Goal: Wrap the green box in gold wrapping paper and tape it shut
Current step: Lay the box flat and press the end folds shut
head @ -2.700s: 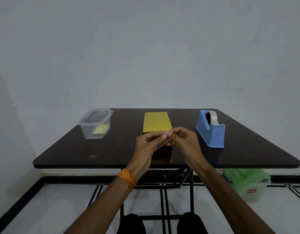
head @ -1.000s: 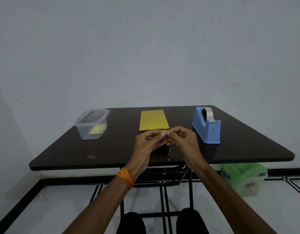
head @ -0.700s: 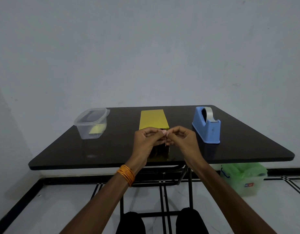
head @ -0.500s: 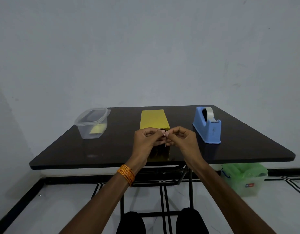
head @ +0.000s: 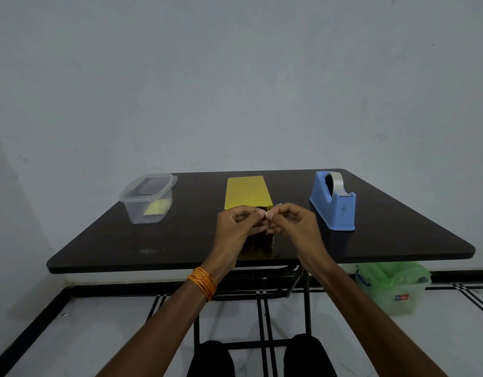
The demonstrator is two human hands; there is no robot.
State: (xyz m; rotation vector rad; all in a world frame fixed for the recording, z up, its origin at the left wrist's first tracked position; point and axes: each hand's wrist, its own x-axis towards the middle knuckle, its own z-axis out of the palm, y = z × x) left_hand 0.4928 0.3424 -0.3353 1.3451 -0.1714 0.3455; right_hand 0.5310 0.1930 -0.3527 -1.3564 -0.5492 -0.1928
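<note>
A box wrapped in gold paper (head: 247, 191) lies in the middle of the dark table (head: 398, 235), its long side pointing away from me. Its near end is hidden behind my hands. My left hand (head: 239, 224) and my right hand (head: 292, 223) meet just in front of that end. Between their fingertips they pinch a small clear strip of tape (head: 270, 214), held upright. No green surface of the box shows.
A blue tape dispenser (head: 333, 200) with a clear roll stands to the right of the box. A clear plastic tub (head: 148, 197) with a yellow scrap inside sits at the left. A green-lidded bin (head: 392, 284) stands on the floor under the table's right side.
My hands have stayed together at the box's near end, still working the small tape strip. Its upper corner now sticks up above my right fingertips. The camera has shifted slightly.
</note>
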